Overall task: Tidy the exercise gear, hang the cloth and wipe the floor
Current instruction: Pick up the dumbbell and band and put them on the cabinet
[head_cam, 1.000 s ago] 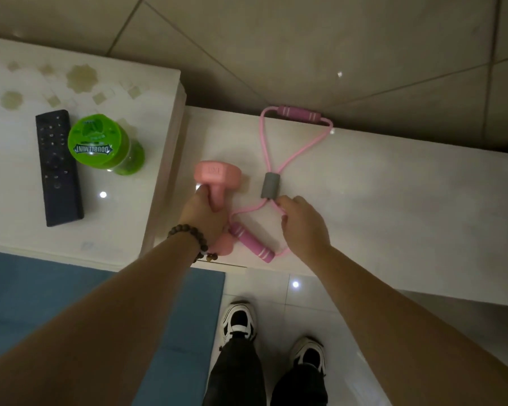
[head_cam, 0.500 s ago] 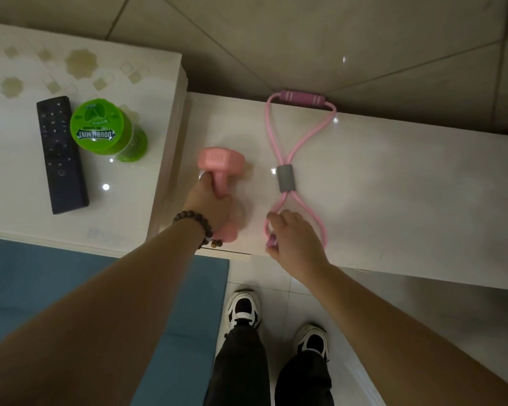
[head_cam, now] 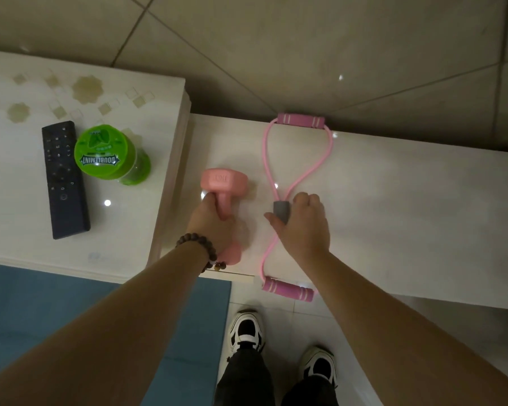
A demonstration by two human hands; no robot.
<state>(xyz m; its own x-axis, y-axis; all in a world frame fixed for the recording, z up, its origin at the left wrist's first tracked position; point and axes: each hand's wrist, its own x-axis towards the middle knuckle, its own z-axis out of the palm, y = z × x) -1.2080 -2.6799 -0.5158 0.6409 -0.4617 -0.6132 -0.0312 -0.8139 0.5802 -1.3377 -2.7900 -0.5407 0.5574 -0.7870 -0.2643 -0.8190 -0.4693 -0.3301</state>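
Step in hand — tidying the exercise gear; cloth and floor wiping look not yet begun, and no cloth is in view. The left hand (head_cam: pixel 213 227) is closed round the grip of the pink dumbbell (head_cam: pixel 224 183), which rests on the white worktop (head_cam: pixel 393 200). The right hand (head_cam: pixel 301 227), at 3 o'clock from it, pinches the grey centre sleeve (head_cam: pixel 280 211) of the pink figure-eight resistance band (head_cam: pixel 269 159); its foam handles sit at the far and near worktop edges. Next move likely calls for letting go of both pieces. One container — a green gum jar (head_cam: pixel 106 155) at 9 o'clock of the dumbbell, lid on, contents hidden, beside a black remote (head_cam: pixel 65 180).
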